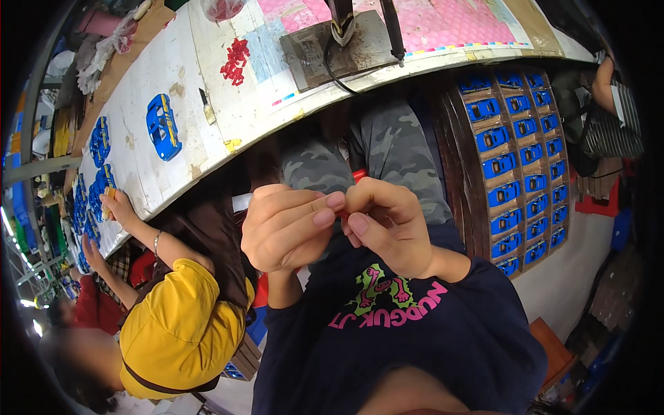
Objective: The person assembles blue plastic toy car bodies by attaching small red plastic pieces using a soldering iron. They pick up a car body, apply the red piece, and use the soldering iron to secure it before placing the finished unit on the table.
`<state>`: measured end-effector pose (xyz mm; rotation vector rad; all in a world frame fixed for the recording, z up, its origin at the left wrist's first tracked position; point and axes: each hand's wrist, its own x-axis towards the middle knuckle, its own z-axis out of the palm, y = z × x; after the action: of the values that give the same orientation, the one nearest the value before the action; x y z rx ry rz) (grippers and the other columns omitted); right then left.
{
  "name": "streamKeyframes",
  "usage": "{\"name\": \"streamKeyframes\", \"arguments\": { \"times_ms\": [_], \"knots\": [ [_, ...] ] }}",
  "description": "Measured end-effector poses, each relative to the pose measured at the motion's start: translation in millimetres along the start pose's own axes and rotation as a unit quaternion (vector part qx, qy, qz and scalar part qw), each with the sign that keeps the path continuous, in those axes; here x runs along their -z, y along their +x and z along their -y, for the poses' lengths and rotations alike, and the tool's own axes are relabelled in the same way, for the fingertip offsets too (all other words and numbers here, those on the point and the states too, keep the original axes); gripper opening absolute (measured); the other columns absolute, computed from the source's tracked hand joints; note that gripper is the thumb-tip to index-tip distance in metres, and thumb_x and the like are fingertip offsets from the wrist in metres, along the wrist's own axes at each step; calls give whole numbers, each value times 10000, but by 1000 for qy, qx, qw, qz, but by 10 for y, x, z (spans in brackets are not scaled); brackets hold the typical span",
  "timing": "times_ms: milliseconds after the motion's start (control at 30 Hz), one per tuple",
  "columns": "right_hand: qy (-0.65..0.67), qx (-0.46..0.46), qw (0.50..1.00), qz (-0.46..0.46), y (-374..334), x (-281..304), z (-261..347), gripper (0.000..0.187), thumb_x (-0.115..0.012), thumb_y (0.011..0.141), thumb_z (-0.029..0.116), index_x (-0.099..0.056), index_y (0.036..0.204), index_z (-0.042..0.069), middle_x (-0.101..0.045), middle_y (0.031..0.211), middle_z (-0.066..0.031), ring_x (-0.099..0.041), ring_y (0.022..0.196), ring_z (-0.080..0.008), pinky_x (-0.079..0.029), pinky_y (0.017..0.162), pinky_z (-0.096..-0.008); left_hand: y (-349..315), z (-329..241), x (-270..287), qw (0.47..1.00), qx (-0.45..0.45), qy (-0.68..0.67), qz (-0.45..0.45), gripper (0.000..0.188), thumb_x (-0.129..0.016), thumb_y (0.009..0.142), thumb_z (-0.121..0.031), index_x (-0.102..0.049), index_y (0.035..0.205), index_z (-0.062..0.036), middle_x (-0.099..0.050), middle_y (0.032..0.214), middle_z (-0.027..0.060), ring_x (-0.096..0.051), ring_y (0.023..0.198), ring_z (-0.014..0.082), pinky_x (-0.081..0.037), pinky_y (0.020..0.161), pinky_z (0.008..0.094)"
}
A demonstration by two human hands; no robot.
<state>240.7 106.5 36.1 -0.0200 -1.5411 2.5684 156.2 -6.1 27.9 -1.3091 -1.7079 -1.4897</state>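
Note:
In front of my chest, above my lap, my left hand (287, 228) and my right hand (391, 225) meet fingertip to fingertip. Both are closed in a pinch around a small red piece (343, 215), mostly covered by the fingers. Its exact shape cannot be made out. On the white table beyond lies a loose pile of similar-looking small red pieces (236, 62). Left of that pile rests a blue toy car body (163, 128) with yellow markings, touched by neither hand.
A dark metal plate with a stand (343, 31) and cable sits at the table's edge ahead. A small blade (207, 107) lies nearby. To my right stands a divided box (470, 166) of blue car bodies. At left a co-worker in yellow (180, 318) handles more blue cars.

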Motion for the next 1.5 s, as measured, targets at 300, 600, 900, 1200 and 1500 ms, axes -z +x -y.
{"name": "streamKeyframes", "arguments": {
  "times_ms": [300,600,900,1200,1500],
  "knots": [
    [-123,104,987,-2,21,26,-74,51,-534,739,34,-493,714,17,-433,567,-6,-375,482,-45,-304,435,-201,-57,-27,41,960,190,-205,11,177,-640,618,-6,-576,782,9,-590,745,128,-559,664,213,-427,607,289],
    [-117,101,988,18,33,42,-100,64,-503,776,57,-493,729,13,-472,590,-15,-405,490,-58,-321,443,-204,-96,-71,58,879,334,-338,27,172,-669,638,-35,-566,765,19,-532,763,115,-512,724,185,-406,657,269],
    [-62,53,997,17,14,18,-54,117,-434,827,66,-501,776,-16,-536,639,-62,-490,542,-83,-383,502,-211,-115,-60,28,873,322,-365,6,174,-679,635,-41,-550,743,1,-516,730,101,-500,686,172,-397,628,259],
    [-55,65,996,15,10,31,-65,107,-460,817,80,-505,777,-9,-533,635,-53,-463,526,-80,-361,487,-207,-100,-61,24,874,321,-364,13,168,-673,613,-27,-556,730,-3,-513,714,97,-501,668,173,-400,608,256],
    [-77,77,994,2,11,14,-88,77,-498,795,74,-508,764,5,-506,600,-29,-421,499,-68,-332,457,-204,-98,-73,32,878,316,-360,15,162,-663,610,-7,-556,731,3,-511,708,98,-501,663,176,-399,606,258]
  ]
}}
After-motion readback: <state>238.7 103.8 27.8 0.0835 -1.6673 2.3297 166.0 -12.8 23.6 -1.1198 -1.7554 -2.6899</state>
